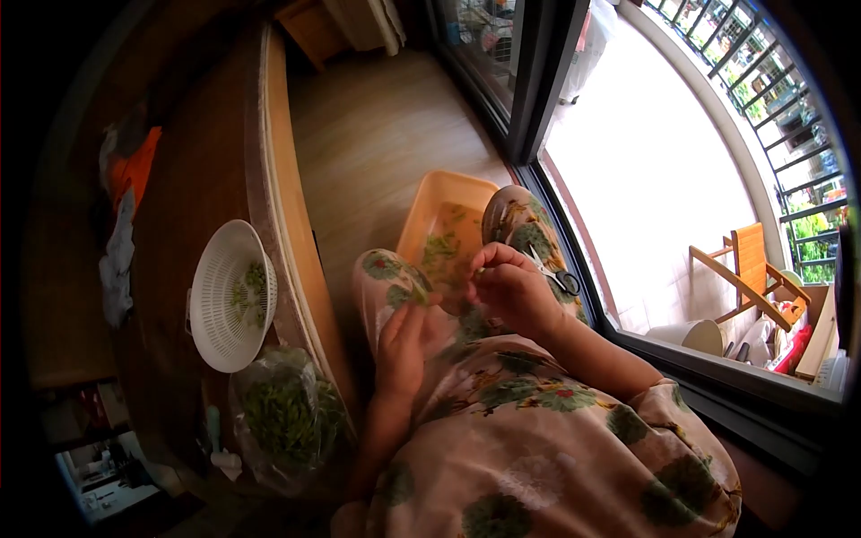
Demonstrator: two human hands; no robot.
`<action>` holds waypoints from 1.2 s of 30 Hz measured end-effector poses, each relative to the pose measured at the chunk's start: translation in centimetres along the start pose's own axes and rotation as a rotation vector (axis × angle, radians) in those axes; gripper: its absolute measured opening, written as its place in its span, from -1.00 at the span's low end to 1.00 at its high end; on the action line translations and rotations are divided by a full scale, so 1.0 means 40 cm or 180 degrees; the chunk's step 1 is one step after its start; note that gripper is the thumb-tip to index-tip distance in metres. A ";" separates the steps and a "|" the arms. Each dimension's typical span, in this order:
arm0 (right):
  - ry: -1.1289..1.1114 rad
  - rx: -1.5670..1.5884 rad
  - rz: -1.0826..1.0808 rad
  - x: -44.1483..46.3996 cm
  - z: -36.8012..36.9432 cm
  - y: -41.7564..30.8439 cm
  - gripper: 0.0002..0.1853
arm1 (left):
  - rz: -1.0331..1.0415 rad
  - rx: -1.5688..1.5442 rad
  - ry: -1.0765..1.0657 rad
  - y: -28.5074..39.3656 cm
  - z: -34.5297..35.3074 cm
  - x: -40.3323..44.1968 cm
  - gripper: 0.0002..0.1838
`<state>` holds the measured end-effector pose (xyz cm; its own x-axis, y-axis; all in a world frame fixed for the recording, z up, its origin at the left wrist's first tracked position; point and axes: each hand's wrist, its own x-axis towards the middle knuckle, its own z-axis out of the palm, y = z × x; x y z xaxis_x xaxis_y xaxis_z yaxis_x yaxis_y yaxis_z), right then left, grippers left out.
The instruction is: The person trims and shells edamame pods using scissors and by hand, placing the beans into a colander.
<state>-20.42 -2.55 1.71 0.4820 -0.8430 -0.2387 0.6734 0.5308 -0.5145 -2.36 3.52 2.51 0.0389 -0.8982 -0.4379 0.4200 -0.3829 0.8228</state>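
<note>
My left hand (405, 336) is over my lap, its fingers closed on a slim green vegetable piece (420, 292). Opposite it, my right hand (509, 285) has thumb and fingers pinched together; a small pale-green bit may be between them, too small to name. Scissors (554, 272) with dark handles lie on my right thigh, just beside the right hand. Between my knees stands an orange plastic basin (413, 220) with green scraps (442, 247) in it, partly hidden by my legs and hands.
On the wooden table (202, 184) at left, a white colander (213, 305) holds some green pieces, near a clear plastic bag (282, 417) full of green vegetables. To the right are a sliding door frame (529, 117) and a balcony with a folding wooden chair (752, 264).
</note>
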 end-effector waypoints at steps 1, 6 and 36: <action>-0.0082 -0.0080 0.0104 -0.001 -0.004 -0.002 -0.91 | 0.0012 -0.0096 0.0099 -0.001 0.004 0.001 -0.73; -0.0270 -0.0162 0.0644 -0.035 0.125 -0.077 -0.72 | -0.0200 -0.0105 -0.0104 -0.027 -0.018 0.010 -0.71; -0.2893 -0.4547 -0.1793 0.126 0.587 0.079 -0.73 | 0.1220 0.1358 -0.0845 -0.045 -0.055 -0.031 -0.76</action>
<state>-2.70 -3.06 18.24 0.8479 -0.3073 0.4320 0.1269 -0.6735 -0.7282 -1.17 5.81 0.79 -0.1345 -0.9906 -0.0235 0.0202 -0.0265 0.9994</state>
